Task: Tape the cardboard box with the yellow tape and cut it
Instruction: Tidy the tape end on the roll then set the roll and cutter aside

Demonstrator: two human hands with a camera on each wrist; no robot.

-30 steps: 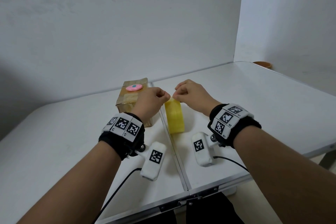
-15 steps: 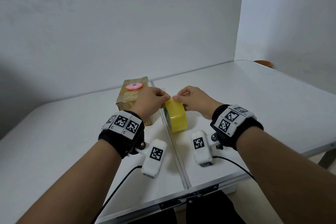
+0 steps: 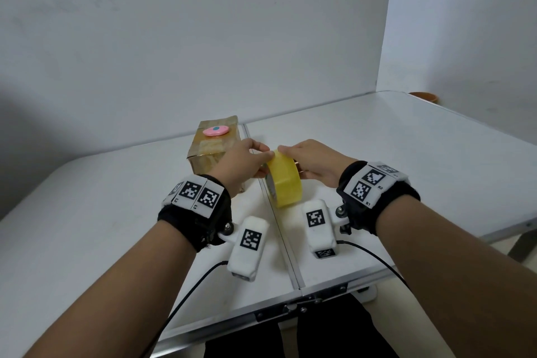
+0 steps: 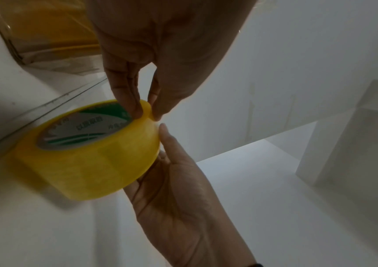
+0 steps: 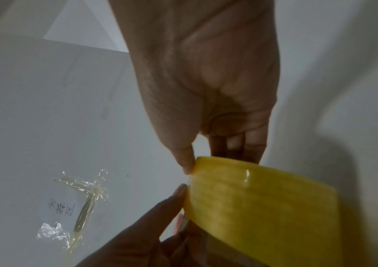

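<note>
The yellow tape roll (image 3: 286,183) stands on edge at the table's centre seam, its green-printed core (image 4: 80,130) facing left. My left hand (image 3: 263,163) pinches the roll's top rim, with a fingertip (image 4: 138,110) inside the core and the thumb outside. On the other side, my right hand (image 3: 287,154) holds the roll with its thumb (image 5: 187,162) on the top edge and its fingers behind. The taped cardboard box (image 3: 209,151) sits just left of my left hand. A pink cutter (image 3: 215,131) lies on top of it.
The white folding table (image 3: 406,154) stretches right to an orange bowl (image 3: 424,95) at the far corner. The wall stands close behind the box. A scrap of clear tape and a paper label (image 5: 80,198) stick to it. Wrist-camera cables hang over the front edge (image 3: 319,296).
The roll has turned from edge-on so that its core now faces left, and it sits slightly nearer to me. Both hands have stayed on its top.
</note>
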